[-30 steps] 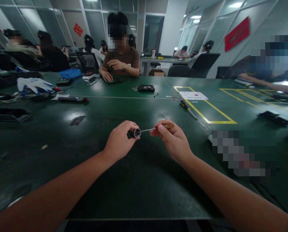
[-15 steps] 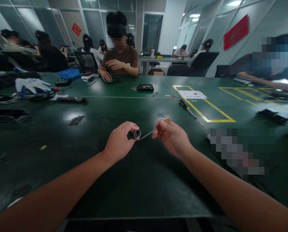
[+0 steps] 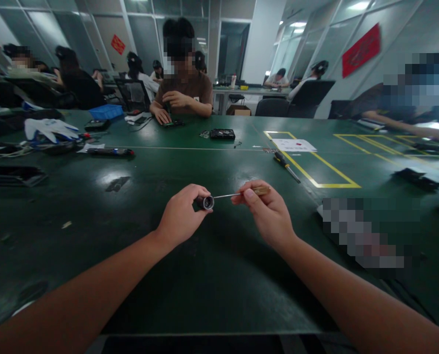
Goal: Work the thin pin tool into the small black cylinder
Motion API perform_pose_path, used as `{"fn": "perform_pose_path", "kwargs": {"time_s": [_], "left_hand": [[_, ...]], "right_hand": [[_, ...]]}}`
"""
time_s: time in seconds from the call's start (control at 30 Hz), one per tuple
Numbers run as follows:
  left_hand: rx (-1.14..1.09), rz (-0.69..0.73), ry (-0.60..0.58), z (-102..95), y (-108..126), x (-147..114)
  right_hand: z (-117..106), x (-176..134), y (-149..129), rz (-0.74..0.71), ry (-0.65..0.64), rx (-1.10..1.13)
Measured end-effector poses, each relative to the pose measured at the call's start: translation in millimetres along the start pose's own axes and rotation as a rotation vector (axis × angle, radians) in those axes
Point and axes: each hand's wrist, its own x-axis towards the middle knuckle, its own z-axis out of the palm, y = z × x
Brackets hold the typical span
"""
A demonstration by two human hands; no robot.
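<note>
Dark cylindrical part [image 3: 205,202]: gripped in your left hand [image 3: 182,214], metallic-rimmed open end facing you, slightly toward your right hand [image 3: 266,212]. Thin tool [image 3: 261,190]: amber handle pinched in your right hand, slim metal shaft near-level, tip at part's rim; contact unclear.

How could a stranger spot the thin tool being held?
Find the big green table. Above it, the right hand holds the tool, its metal shaft pointing toward the left hand. Its brownish-yellow handle sets it apart from the black-and-yellow screwdriver lying beyond.
</note>
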Motion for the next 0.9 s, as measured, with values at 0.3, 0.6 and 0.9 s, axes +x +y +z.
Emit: {"fn": "perform_pose_path", "kwargs": {"time_s": [0.3, 0.6, 0.9], "left_hand": [[0.005, -0.032, 0.018, 0.2, -2, -2], [0.026, -0.004, -0.015, 0.8, -2, -1], [0.032, -0.035, -0.037, -0.8, 0, -1]], "right_hand": [[1, -12, -15, -0.383, -0.299, -0.649], [2, -7, -5, -0.120, -0.176, -0.359], [0, -6, 0, -0.066, -0.149, -0.250]]}}
